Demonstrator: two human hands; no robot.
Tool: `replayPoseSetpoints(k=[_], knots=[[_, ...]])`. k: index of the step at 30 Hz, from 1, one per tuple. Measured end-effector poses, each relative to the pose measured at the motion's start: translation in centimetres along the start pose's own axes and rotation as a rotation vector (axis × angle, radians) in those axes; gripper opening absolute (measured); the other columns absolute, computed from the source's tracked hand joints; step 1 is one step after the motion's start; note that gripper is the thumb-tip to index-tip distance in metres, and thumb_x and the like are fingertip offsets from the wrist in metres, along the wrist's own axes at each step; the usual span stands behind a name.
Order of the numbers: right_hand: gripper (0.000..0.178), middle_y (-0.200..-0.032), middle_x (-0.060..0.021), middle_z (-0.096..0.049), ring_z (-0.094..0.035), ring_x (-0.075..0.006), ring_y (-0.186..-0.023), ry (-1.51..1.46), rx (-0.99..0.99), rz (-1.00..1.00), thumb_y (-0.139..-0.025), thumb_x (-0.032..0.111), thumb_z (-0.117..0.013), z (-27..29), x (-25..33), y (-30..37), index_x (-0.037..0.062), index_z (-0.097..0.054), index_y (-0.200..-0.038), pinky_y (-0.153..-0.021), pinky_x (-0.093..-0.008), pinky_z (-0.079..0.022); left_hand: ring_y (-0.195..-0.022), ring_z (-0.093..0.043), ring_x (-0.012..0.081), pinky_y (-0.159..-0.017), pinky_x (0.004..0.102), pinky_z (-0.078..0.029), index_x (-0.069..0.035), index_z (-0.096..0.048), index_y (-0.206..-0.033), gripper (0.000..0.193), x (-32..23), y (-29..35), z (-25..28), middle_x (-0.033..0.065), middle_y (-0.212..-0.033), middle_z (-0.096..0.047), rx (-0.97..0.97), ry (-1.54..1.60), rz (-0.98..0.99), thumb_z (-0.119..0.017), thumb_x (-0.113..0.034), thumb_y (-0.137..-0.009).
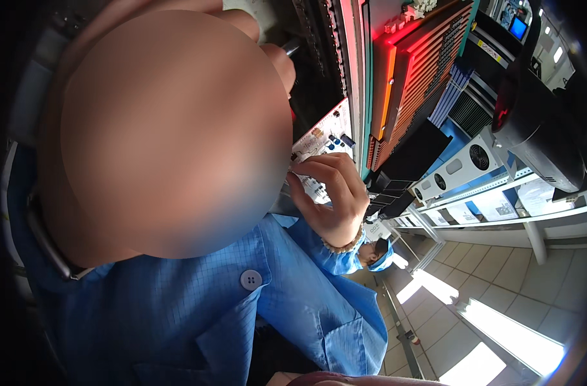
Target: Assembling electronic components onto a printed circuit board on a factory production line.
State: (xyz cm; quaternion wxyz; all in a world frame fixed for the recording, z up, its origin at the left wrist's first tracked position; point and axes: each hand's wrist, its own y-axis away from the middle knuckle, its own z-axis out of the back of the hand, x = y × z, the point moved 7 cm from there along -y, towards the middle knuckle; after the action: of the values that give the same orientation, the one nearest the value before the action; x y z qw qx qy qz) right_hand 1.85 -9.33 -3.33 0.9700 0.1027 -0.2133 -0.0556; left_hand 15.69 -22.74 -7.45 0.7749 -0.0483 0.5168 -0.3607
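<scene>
A round blurred patch covers much of the left half, with bare skin around it close up. Past its upper right edge show curled fingers, seemingly of my left hand [279,69], beside a small shiny metal piece [292,47]; what they grip is hidden. My right hand [335,193], with a beaded bracelet [345,246] at the wrist, is at a pale circuit board [319,135] carrying blue and dark components. Its thumb and index finger pinch together over the board near the blur, so whatever lies between the tips cannot be made out.
A dark rail [335,48] runs beyond the board. Right of it stand an orange-red ribbed rack [419,71] and a white panel with round fans [464,164]. A dark rounded device [538,135] is at far right. A person in a blue cap [385,254] is behind.
</scene>
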Motion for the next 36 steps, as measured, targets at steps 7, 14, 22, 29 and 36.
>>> replayPoseSetpoints(k=[7,14,22,29,36], knots=[[0.029,-0.082,-0.0065,-0.066,-0.061,-0.0226,-0.075,0.094,-0.041,-0.011,-0.06,-0.004,-0.08,0.0,-0.3,0.5,0.003,-0.069,-0.086,-0.068,-0.0339,-0.047,-0.082,-0.063,0.0342,-0.08,0.0461,-0.051,0.006,-0.064,-0.092,0.021,-0.8,-2.3,0.9,0.0173,-0.086,-0.061,0.164,0.006,-0.011,-0.075,-0.003,-0.077],[0.029,-0.08,-0.0055,-0.066,-0.061,-0.0228,-0.076,0.114,-0.049,0.019,-0.06,-0.002,-0.08,0.1,-0.3,0.9,0.0042,-0.07,-0.086,-0.071,-0.0347,-0.045,-0.081,-0.063,0.0335,-0.081,0.0457,-0.051,0.006,-0.064,-0.092,0.019,-1.3,-2.3,1.3,0.0168,-0.085,-0.062,0.109,0.003,-0.007,-0.074,-0.003,-0.079],[0.03,-0.081,-0.0038,-0.067,-0.06,-0.0212,-0.078,0.134,-0.065,0.071,-0.061,0.003,-0.085,0.3,-0.9,1.8,0.0053,-0.072,-0.088,-0.072,-0.0351,-0.045,-0.083,-0.063,0.0334,-0.084,0.0463,-0.051,0.005,-0.063,-0.093,0.018,-0.6,-1.2,0.4,0.0161,-0.086,-0.062,0.019,-0.021,-0.054,-0.073,-0.002,-0.079],[0.025,-0.08,-0.0046,-0.067,-0.06,-0.0214,-0.078,0.082,-0.039,0.009,-0.064,0.003,-0.083,0.4,-0.9,1.5,0.0046,-0.073,-0.087,-0.073,-0.0343,-0.044,-0.085,-0.063,0.0335,-0.087,0.0474,-0.05,0.005,-0.063,-0.096,0.019,-0.9,-1.6,0.6,0.0157,-0.089,-0.062,0.131,-0.079,-0.111,-0.073,-0.002,-0.08],[0.019,-0.083,-0.0059,-0.07,-0.061,-0.0223,-0.077,-0.01,0.043,-0.103,-0.069,0.003,-0.08,0.3,-1.6,0.7,0.0033,-0.072,-0.086,-0.077,-0.0338,-0.044,-0.086,-0.063,0.0329,-0.088,0.0473,-0.05,0.005,-0.063,-0.096,0.02,-0.6,-1.3,0.3,0.0156,-0.088,-0.063,0.131,-0.122,-0.137,-0.073,-0.002,-0.08]])
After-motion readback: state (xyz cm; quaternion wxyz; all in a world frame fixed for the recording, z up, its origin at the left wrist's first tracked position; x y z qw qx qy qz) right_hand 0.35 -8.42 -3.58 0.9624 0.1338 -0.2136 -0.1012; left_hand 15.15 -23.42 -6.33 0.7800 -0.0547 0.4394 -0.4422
